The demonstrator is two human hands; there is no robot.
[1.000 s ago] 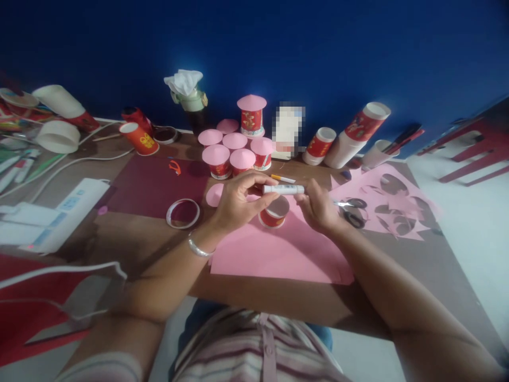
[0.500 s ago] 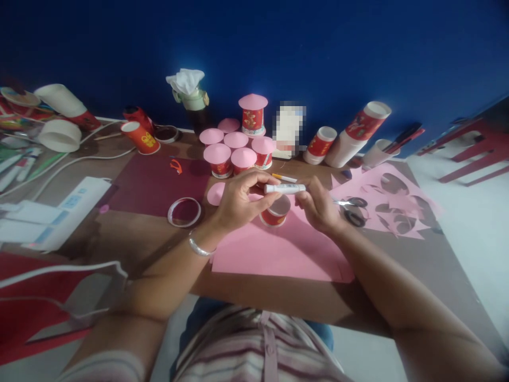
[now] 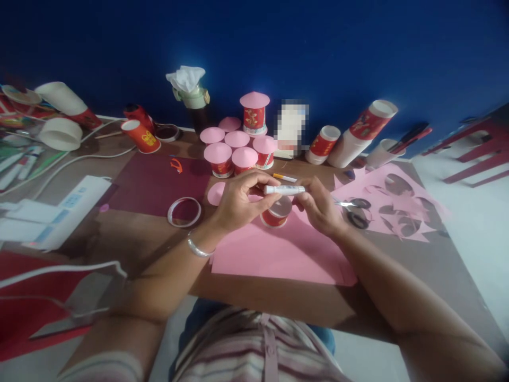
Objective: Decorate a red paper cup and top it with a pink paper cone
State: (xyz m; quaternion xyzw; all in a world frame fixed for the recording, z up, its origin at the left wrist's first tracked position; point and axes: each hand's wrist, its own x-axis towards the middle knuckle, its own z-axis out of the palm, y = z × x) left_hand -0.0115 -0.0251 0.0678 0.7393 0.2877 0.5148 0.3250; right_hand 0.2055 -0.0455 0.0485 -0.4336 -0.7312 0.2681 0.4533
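Observation:
A slim white tube [image 3: 283,190], with faint print on it, lies level between my two hands above the table. My left hand [image 3: 243,199] pinches its left end between thumb and fingers. At the right end, the thumb and curled fingers of my right hand [image 3: 318,204] close on it. Just below the tube stands a short red paper cup section [image 3: 276,213] with a pale round top, on pink paper sheets [image 3: 278,254]. A pink paper disc [image 3: 217,194] shows beside my left hand, partly covered by it.
Several red cups with pink cone roofs [image 3: 217,154] stand behind my hands. Black-handled scissors [image 3: 360,209] and cut pink scraps [image 3: 397,185] lie right. A tape roll [image 3: 184,212] and a white power strip [image 3: 71,212] are left. Stacked cups [image 3: 361,132] stand at the back right.
My right hand's fingers have shifted slightly at the tube's right end. The tube and my left hand stay nearly in place; the view has moved a little.

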